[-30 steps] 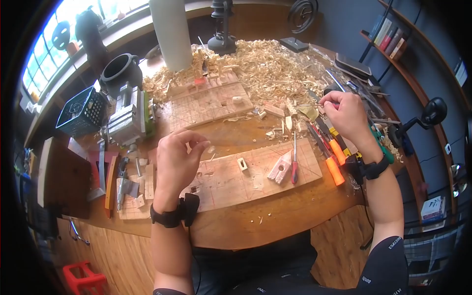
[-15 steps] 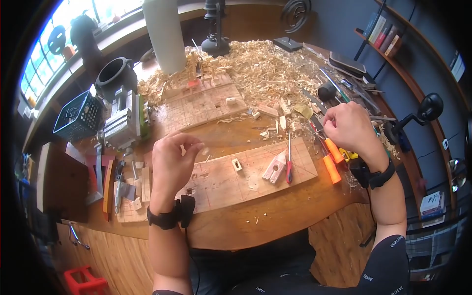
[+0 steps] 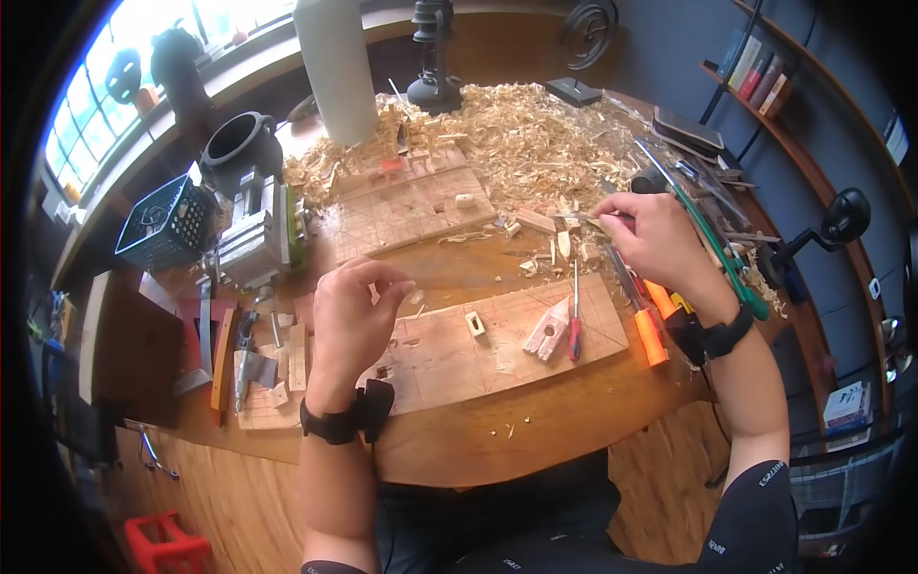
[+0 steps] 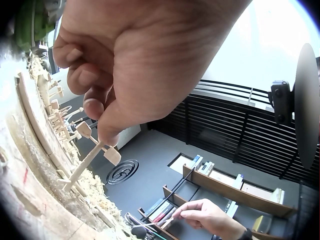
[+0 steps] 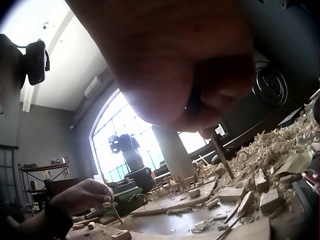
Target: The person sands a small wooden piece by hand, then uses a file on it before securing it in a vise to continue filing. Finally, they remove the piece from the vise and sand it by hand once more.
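Over the left part of the near wooden board (image 3: pixel 430 359), my left hand (image 3: pixel 349 316) pinches a small carved wooden piece (image 4: pixel 82 165), a thin stick with little flat paddle-shaped ends. Further right, above the tools, my right hand (image 3: pixel 660 244) pinches a thin, straight stick-like tool (image 5: pixel 222 160) pointing down; its kind cannot be told. On the board lie a small wooden block with a slot (image 3: pixel 476 325), a pointed wooden block with a round hole (image 3: pixel 547 330) and a red-handled screwdriver (image 3: pixel 575 325). The two hands are well apart.
Wood shavings (image 3: pixel 545 134) heap at the back around a second marked board (image 3: pixel 411 215). Orange-handled tools (image 3: pixel 650 335) and a green-handled tool (image 3: pixel 751 297) lie at right. A metal vise (image 3: pixel 253 234) and green basket (image 3: pixel 158 225) stand at left, beside a dark pot (image 3: pixel 239 143).
My right hand first drew back toward the right, then moved left and forward, still pinching the thin tool. My left hand has stayed nearly in place with the wooden piece.
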### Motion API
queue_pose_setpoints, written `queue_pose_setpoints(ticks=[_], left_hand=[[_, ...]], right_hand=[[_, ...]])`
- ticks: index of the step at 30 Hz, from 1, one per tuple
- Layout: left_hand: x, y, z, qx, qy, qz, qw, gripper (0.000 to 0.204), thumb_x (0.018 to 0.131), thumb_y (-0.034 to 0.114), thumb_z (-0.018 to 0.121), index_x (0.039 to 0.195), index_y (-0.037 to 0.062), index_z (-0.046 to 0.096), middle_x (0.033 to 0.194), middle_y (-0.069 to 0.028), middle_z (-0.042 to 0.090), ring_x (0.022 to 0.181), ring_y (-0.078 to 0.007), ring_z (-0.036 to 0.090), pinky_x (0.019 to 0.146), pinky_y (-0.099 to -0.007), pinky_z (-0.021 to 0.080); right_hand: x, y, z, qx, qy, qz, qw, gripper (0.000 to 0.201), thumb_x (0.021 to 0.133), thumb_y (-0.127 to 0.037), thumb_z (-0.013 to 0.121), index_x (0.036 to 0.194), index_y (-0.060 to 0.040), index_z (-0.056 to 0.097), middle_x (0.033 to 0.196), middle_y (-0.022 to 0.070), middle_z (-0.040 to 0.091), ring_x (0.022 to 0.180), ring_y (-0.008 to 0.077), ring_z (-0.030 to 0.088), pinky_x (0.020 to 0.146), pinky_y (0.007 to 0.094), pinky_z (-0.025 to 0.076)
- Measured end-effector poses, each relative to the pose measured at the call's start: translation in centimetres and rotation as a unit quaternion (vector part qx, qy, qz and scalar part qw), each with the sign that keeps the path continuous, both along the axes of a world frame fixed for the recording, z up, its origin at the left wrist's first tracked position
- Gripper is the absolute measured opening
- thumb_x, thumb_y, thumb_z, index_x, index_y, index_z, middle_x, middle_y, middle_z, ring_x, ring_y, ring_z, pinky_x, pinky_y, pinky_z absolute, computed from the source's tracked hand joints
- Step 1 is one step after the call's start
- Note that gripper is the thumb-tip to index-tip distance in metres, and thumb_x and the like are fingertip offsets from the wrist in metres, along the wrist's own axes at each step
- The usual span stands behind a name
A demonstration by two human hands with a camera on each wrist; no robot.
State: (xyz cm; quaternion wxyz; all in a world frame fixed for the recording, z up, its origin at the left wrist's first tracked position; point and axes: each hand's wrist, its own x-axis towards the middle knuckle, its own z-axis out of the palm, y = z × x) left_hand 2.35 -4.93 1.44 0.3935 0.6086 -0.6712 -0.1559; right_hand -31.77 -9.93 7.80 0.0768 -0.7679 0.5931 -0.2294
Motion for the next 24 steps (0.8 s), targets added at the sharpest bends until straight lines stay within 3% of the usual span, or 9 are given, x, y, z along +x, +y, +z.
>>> queue_pose_setpoints(ticks=[1,3,7,9,11,14,17,19,24], left_hand=[[0.0,0.0,0.0,0.003,0.002,-0.002,1.000,0.008,0.080,0.010,0.080,0.086,0.0048,0.078,0.075,-0.0099,0.069,0.070,-0.0249,0.067,0.067,-0.0357,0.051],[0.1,0.0,-0.1,-0.006,0.001,-0.006,1.000,0.008,0.080,0.010,0.080,0.086,0.0053,0.079,0.076,-0.0097,0.070,0.070,-0.0247,0.067,0.068,-0.0357,0.051],[0.3,-0.2,-0.6,-0.021,0.007,-0.013,1.000,0.007,0.081,0.012,0.080,0.086,0.0069,0.079,0.079,-0.0091,0.071,0.072,-0.0253,0.068,0.068,-0.0367,0.051],[0.3,-0.1,-0.5,-0.027,0.001,-0.011,1.000,0.007,0.081,0.012,0.080,0.085,0.0072,0.079,0.080,-0.0090,0.071,0.072,-0.0258,0.068,0.068,-0.0371,0.051],[0.1,-0.1,-0.4,-0.035,-0.006,-0.013,0.999,0.007,0.081,0.013,0.080,0.085,0.0076,0.079,0.080,-0.0090,0.071,0.072,-0.0263,0.068,0.068,-0.0375,0.052],[0.1,0.0,-0.4,-0.019,-0.003,-0.008,1.000,0.006,0.082,0.013,0.080,0.085,0.0076,0.079,0.081,-0.0093,0.072,0.072,-0.0274,0.068,0.067,-0.0384,0.052],[0.2,-0.2,-0.5,-0.034,-0.002,-0.012,0.999,0.007,0.080,0.004,0.080,0.086,0.0001,0.077,0.077,-0.0107,0.071,0.068,-0.0178,0.063,0.065,-0.0316,0.049],[0.2,-0.2,-0.5,-0.012,-0.007,-0.008,1.000,0.007,0.081,0.014,0.081,0.085,0.0075,0.079,0.082,-0.0098,0.072,0.072,-0.0279,0.068,0.067,-0.0394,0.052],[0.1,-0.1,-0.4,-0.018,-0.014,-0.007,1.000,0.008,0.081,0.014,0.081,0.085,0.0074,0.079,0.083,-0.0103,0.072,0.071,-0.0281,0.068,0.068,-0.0394,0.052]], right_hand=[[0.1,-0.8,-1.2,-0.007,-0.023,0.030,0.999,0.020,0.093,-0.017,0.065,0.103,-0.0033,0.077,0.072,0.0130,0.071,0.066,0.0191,0.068,0.064,0.0324,0.052],[0.6,-2.0,-2.7,-0.023,-0.045,0.047,0.998,0.022,0.094,-0.019,0.067,0.104,-0.0031,0.077,0.077,0.0139,0.073,0.070,0.0182,0.069,0.066,0.0326,0.053],[0.8,-3.1,-2.4,0.086,-0.033,0.048,0.995,0.022,0.093,-0.016,0.064,0.102,-0.0017,0.077,0.082,0.0126,0.075,0.073,0.0157,0.069,0.069,0.0317,0.054],[0.2,-3.8,-2.9,0.022,-0.074,0.030,0.997,0.025,0.090,-0.020,0.063,0.101,-0.0045,0.079,0.076,0.0144,0.074,0.071,0.0244,0.073,0.070,0.0365,0.056],[1.2,-3.9,-2.0,0.050,-0.070,-0.017,0.996,0.024,0.091,-0.021,0.064,0.102,-0.0055,0.079,0.080,0.0142,0.075,0.074,0.0257,0.073,0.072,0.0367,0.056],[1.3,-5.9,-4.0,-0.011,-0.054,0.005,0.998,0.024,0.095,-0.024,0.065,0.107,-0.0079,0.078,0.095,0.0165,0.077,0.087,0.0317,0.074,0.080,0.0399,0.057],[1.5,-7.4,-5.0,-0.019,-0.016,-0.013,1.000,0.025,0.095,-0.025,0.065,0.109,-0.0090,0.077,0.096,0.0173,0.077,0.089,0.0331,0.074,0.081,0.0418,0.057],[1.4,-8.3,-4.7,-0.026,-0.012,-0.016,0.999,0.024,0.096,-0.025,0.064,0.110,-0.0107,0.077,0.096,0.0179,0.076,0.089,0.0346,0.074,0.082,0.0436,0.058],[-0.2,-12.1,-5.0,-0.118,0.025,-0.109,0.987,0.023,0.096,-0.024,0.061,0.105,-0.0117,0.078,0.094,0.0185,0.076,0.086,0.0377,0.074,0.078,0.0468,0.058]])
